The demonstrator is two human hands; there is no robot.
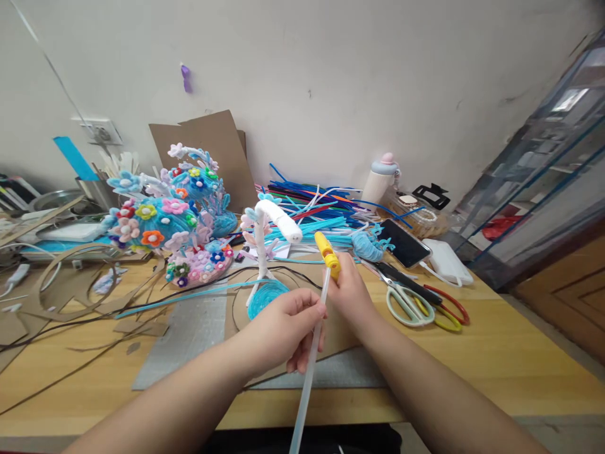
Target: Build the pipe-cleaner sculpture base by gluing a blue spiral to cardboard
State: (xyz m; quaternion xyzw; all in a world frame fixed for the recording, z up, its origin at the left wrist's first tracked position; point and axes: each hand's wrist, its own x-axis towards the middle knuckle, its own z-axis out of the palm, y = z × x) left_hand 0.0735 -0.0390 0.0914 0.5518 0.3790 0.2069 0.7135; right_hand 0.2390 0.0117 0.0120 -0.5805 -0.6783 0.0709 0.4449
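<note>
My right hand (348, 287) is wrapped round a small yellow glue gun (326, 249). A long translucent glue stick (306, 384) runs from the gun's rear end down toward me. The fingers of my left hand (297, 318) pinch that stick a little below the gun. Just beyond my left hand stands a white wrapped stem (261, 246) with a curved top, pastel flowers on it and a round blue coiled base (268, 297). The base is partly hidden by my hand.
Flower-covered fuzzy lamp shapes (163, 221) stand at the left. Several pipe cleaners (321, 211) are heaped by the wall. Scissors (410, 302), a phone (405, 243), a power bank (448, 261) and a bottle (379, 180) sit at the right. Cardboard scraps (142, 326) and a black cable (189, 291) cross the left side.
</note>
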